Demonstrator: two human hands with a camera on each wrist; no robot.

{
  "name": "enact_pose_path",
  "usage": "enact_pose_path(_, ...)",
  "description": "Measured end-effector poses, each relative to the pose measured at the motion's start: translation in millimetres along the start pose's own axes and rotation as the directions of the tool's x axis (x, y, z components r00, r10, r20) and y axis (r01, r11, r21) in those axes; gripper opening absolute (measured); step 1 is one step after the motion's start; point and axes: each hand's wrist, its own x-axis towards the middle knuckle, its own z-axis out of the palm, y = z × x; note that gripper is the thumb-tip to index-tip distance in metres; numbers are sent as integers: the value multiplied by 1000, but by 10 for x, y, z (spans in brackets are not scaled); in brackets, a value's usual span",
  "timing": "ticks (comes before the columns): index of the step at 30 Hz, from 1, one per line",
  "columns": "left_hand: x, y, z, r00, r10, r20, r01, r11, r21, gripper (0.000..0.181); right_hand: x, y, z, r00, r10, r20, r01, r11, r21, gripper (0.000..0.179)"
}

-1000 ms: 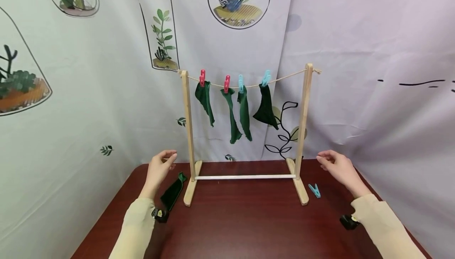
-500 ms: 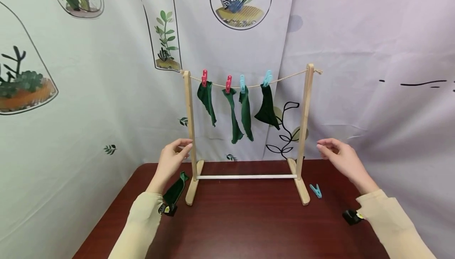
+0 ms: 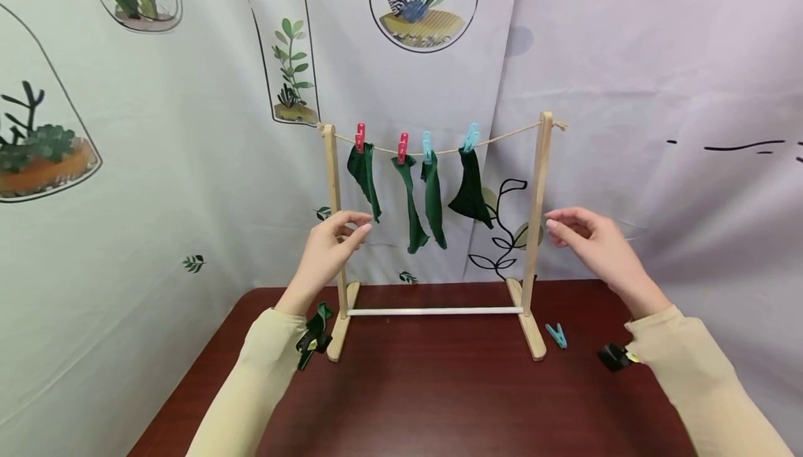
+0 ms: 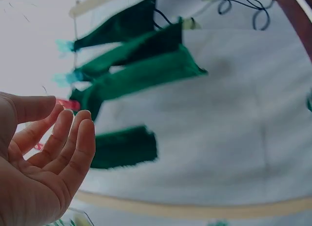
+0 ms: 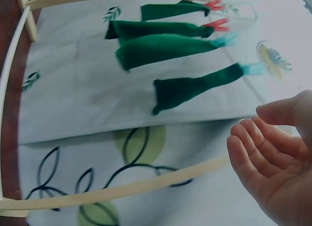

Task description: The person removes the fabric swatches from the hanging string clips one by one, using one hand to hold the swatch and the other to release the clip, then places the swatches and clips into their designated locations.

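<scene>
"While your left hand hangs in front of the left post, does it grip anything?"

"It holds nothing. Your fingers are loosely bent, your thumb stands apart from them, and in the head view their tips appear just beside the lower end of the leftmost cloth — how near they are in depth is hard to tell."

"And your right hand?"

"Loosely curved too, thumb apart from the fingers, holding nothing. You have it in the air by the right post."

"Which way do your cloths point?"

"Four hang from the string between the posts, long sides running up and down, pegged ends uppermost. The leftmost cloth, under a red peg, slants so that its lower end sits to the right of its top. Your second cloth, under another red peg, and third cloth, under a blue peg, lean the same way, but less. The fourth cloth, under a second blue peg, is narrow on top and flares downward, its bottom edge sloping lower toward your right."

"What lies on your table?"

"Beside the left foot, a fifth cloth, partly hidden behind the camera on your wrist — its long axis runs away from you, far end tipped rightward. Near the right foot, a loose peg has its spread legs pointing away from you, its joined end toward you."
</scene>
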Motion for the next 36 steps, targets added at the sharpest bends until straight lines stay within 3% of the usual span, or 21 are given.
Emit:
enact_pose_path(4, 91, 145, 63, 999, 47, -11, -47, 999, -4, 23, 118, -192, -27, 999, -41, -15, 42, 999, 22, 33)
enact_pose_path(15, 360, 437, 232, 997, 73, -1, -73, 994, -82, 26, 402, -643, -124, 990, -99, -98, 93, 993, -67, 31)
enact_pose_path(23, 554, 620, 282, 994, 106, 7, -104, 986, -130, 27, 638, -886, -170, 968, -197, -155, 178, 976, -126, 30)
enact_pose_path(36, 768, 757, 461, 995, 102, 6, -100, 985, -140, 27, 981, -1151, -93, 979, -205, -17, 198, 963, -182, 38)
